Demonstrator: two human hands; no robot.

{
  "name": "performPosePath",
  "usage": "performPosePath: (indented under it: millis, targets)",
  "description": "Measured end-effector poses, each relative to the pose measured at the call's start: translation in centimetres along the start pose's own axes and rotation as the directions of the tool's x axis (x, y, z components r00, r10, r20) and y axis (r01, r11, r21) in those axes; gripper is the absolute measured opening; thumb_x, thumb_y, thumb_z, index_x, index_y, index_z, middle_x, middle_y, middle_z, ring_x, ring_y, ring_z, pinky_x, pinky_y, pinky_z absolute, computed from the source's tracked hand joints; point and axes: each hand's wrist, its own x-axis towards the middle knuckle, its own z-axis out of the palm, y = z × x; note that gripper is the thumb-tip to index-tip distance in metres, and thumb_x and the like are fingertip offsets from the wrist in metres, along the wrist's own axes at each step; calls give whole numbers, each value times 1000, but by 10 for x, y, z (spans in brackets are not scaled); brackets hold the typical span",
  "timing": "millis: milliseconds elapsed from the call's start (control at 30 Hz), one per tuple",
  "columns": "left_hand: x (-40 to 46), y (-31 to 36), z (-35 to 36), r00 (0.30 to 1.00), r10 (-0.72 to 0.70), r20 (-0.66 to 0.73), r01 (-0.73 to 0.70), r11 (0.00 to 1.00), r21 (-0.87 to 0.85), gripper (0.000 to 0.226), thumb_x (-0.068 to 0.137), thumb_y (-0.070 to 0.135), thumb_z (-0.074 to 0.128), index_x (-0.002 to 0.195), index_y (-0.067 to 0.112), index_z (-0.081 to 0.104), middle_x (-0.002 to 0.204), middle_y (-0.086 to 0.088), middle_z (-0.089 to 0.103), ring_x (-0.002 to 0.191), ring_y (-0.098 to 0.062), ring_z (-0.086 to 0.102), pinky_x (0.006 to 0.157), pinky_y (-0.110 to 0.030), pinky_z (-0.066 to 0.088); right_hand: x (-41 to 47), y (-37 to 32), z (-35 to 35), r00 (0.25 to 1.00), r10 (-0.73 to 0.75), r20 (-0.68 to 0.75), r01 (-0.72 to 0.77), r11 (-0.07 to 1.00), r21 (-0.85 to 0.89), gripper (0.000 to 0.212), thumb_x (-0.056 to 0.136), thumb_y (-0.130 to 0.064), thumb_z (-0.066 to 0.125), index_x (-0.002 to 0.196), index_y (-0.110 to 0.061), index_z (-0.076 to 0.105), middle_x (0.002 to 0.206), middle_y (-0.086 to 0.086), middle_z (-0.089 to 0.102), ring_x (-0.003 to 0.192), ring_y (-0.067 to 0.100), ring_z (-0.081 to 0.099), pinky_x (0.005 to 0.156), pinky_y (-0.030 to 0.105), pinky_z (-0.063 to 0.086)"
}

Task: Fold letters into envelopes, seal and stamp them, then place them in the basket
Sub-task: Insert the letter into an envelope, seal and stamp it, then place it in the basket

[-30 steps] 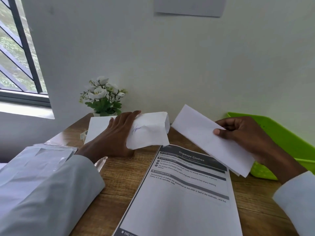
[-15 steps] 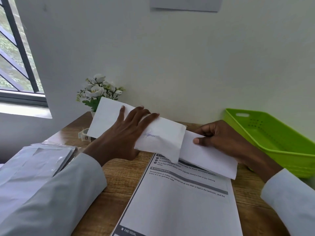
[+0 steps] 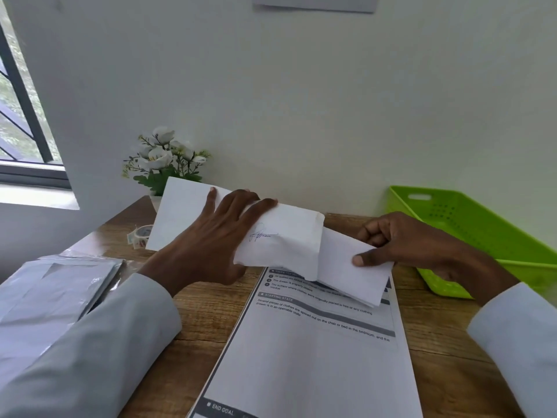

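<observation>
My left hand [image 3: 211, 236] holds a white envelope [image 3: 289, 239] with a blue scribble on it, fingers spread over its top and thumb underneath. The envelope's open end faces right. My right hand [image 3: 401, 242] pinches a folded white letter [image 3: 346, 267], thumb on top, and the letter's left end sits inside the envelope's mouth. Both papers hover just above the wooden table [image 3: 205, 321]. A green plastic basket [image 3: 482, 230] stands at the right by the wall.
A printed instruction sheet [image 3: 316, 357] lies on the table in front of me. A stack of plastic-wrapped envelopes [image 3: 51, 297] lies at the left. A tape roll [image 3: 141, 235] and a small pot of white flowers [image 3: 162, 158] stand behind my left hand.
My right hand brought the folded letter leftward and down from mid-air into the envelope's open end. My left hand lifted and tilted the envelope toward it.
</observation>
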Motion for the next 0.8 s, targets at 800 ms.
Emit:
performPosePath:
  millis: [800]
  targets:
    - [3, 15, -7, 998, -9, -60, 6, 998, -56, 108, 66, 59, 67, 153, 20, 16, 144, -8, 35, 136, -26, 31, 111, -69, 21, 11, -8, 49, 972, -50, -230, 168, 832, 529, 20, 76, 7, 74, 96, 5, 73, 81, 11, 77, 67, 15, 72, 66, 24, 61]
